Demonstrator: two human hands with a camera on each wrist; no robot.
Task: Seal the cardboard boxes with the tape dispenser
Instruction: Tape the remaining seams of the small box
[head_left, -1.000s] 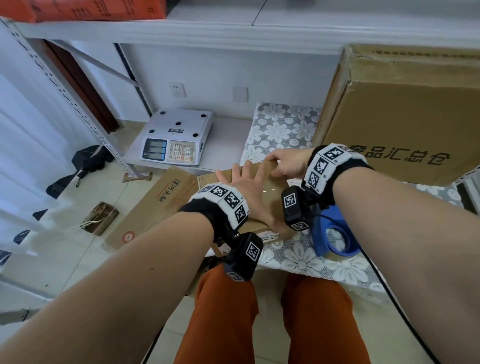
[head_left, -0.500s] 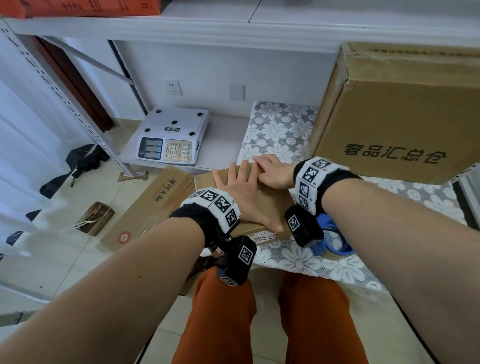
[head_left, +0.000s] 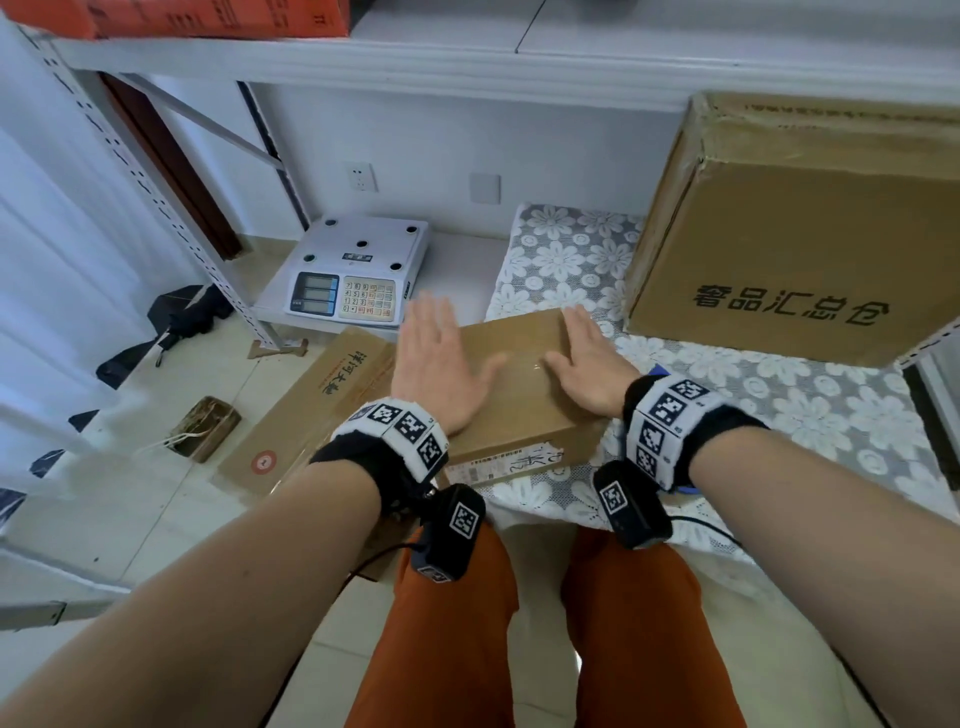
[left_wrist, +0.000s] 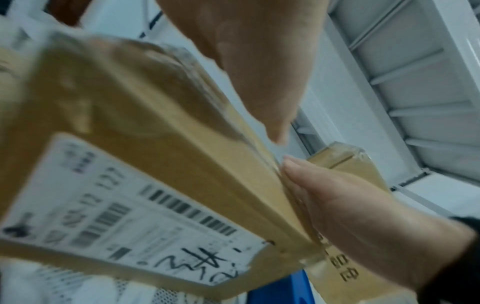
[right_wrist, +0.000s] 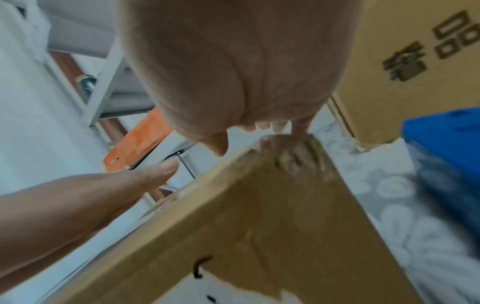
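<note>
Both hands are lying flat with fingers spread, the left hand and right hand pressing the small box, gripping nothing. Uneven pressing could be leaving the clear tape wrinkled or lifting at the edges.

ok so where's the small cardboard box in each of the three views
Head: the small cardboard box lies centre frame on the floral cloth, between the left hand and right hand.
Left wrist: it fills the left and centre, shipping label facing the camera.
Right wrist: it fills the lower centre, a corner pointing up.
Shared landmark: the large printed carton, seen at right in every view.
</note>
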